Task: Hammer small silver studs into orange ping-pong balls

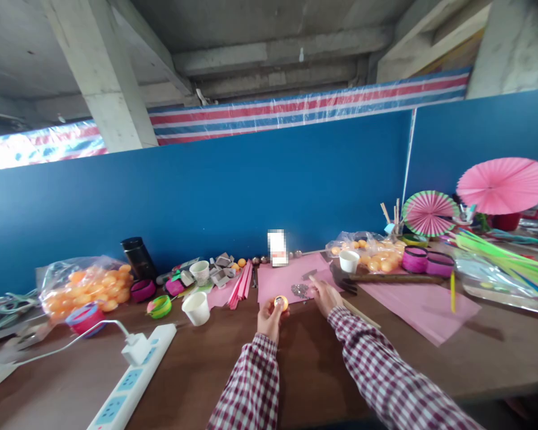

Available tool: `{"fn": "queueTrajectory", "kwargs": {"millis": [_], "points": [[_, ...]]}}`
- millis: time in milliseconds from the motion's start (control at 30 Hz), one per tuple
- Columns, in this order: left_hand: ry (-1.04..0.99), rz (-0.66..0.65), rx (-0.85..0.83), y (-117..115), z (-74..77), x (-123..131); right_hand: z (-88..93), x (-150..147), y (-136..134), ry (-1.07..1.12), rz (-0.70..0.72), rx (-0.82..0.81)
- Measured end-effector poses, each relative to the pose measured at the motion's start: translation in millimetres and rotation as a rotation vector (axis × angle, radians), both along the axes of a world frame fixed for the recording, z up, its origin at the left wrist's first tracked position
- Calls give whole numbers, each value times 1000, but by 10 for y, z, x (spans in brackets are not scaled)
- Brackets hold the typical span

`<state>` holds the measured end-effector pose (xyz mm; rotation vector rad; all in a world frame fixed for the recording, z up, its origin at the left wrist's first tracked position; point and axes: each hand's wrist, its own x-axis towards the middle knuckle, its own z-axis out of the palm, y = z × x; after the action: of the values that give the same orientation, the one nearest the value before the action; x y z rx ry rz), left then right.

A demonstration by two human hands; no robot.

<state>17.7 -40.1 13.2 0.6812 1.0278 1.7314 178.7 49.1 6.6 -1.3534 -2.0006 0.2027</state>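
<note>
My left hand (pixel 269 319) is closed round an orange ping-pong ball (pixel 281 303), which shows a pale patch on top under the thumb. To its right, my right hand (pixel 326 297) reaches over a pink paper sheet (pixel 273 280) with its fingers drawn together. A thin grey flat piece (pixel 311 274) shows at the right fingertips; whether they grip it or it lies on the paper is unclear. Just left of those fingers, a small heap of shiny metal bits (pixel 300 291) lies on the sheet.
Bags of orange balls stand left (pixel 89 286) and right (pixel 381 257). White paper cups (pixel 196 309), pink strips (pixel 241 286), a hammer (pixel 385 278) and a black flask (pixel 138 258) surround the sheet. A power strip (pixel 134 379) lies front left. Behind rises a blue partition (pixel 251 191).
</note>
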Motion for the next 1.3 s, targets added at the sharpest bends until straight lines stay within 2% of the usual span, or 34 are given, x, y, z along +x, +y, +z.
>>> {"fn": "queueTrajectory", "kwargs": {"millis": [233, 400, 533, 700, 900, 1167, 1300], "points": [[6, -11, -5, -19, 20, 8, -44, -35, -13, -17, 81, -13], [49, -31, 31, -4, -27, 15, -42, -50, -2, 19, 104, -20], [40, -1, 50, 17, -54, 30, -21, -40, -30, 93, 76, -30], [11, -40, 19, -1, -4, 16, 73, -31, -146, 236, 59, -42], [-117, -47, 18, -6, 0, 7, 130, -188, -293, 548, 262, -130], [-70, -13, -1, 23, -41, -1, 142, -345, -445, 627, 368, -179], [-75, -16, -12, 31, -38, 4, 161, -360, -494, 726, 399, -296]]}}
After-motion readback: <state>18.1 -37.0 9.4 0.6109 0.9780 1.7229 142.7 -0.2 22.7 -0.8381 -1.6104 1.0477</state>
